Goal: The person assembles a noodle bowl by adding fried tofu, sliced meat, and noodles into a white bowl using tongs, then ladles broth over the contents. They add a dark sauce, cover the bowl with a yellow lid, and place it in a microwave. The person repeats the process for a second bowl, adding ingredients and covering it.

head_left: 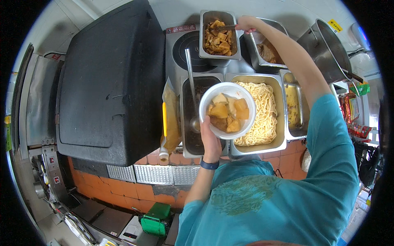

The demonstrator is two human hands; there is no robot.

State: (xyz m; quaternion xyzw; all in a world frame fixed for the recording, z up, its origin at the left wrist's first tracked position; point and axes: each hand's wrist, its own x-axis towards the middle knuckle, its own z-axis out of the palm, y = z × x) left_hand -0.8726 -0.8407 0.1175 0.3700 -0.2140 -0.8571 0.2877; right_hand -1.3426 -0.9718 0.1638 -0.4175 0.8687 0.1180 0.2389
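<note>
My left hand (210,141) supports a round white bowl (249,96) from below, its thumb near the rim. Light-brown braised chunks (229,111) lie in the bowl. At the back, my right hand (247,24) is closed round the slim handle of a metal utensil (225,28). That utensil reaches into a steel pan (202,39) of similar brown chunks (221,43); its working end is unclear among the food. The bowl hangs over the edges of a pan of dark liquid (193,145) and a pan (283,139) of thick pale noodles (262,110).
A ladle (190,69) leans in the dark pan. A big black insulated box (111,82) stands at left, with a bag of yellowish liquid (170,115) beside it. Right are a meat pan (269,53), a yellowish-broth pan (292,102) and a tall steel pot (328,47).
</note>
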